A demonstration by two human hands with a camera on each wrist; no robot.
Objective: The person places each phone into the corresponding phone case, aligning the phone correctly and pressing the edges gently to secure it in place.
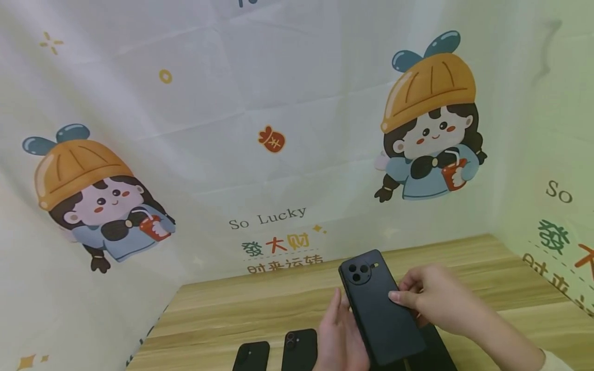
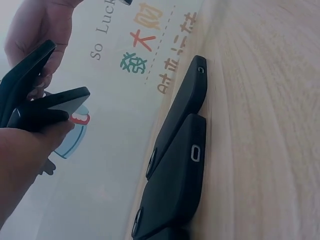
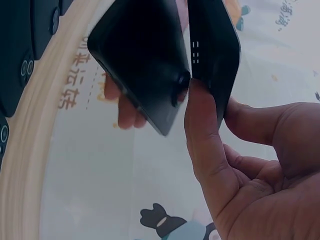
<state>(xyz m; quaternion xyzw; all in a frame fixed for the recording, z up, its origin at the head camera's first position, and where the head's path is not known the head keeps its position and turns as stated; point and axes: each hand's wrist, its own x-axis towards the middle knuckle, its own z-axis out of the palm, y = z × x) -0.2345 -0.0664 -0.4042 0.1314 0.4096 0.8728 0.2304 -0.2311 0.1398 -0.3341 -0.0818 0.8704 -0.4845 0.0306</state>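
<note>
A dark phone case (image 1: 380,309) with a round camera ring is tilted up above the table in the head view. My right hand (image 1: 433,299) pinches its right edge between thumb and fingers. My left hand (image 1: 341,335) holds a dark phone (image 3: 140,55) from the other side, mostly hidden behind the case in the head view. In the right wrist view the phone and the case stand apart in a V, with small slots showing in the case. The left wrist view shows the same gap between the two dark slabs.
Dark phones or cases lie on the wooden table (image 1: 209,314): one at the left (image 1: 252,356), one beside it (image 1: 299,350), and a dark slab (image 1: 436,350) below the right hand. A printed white cloth (image 1: 325,170) hangs behind the table and along its sides.
</note>
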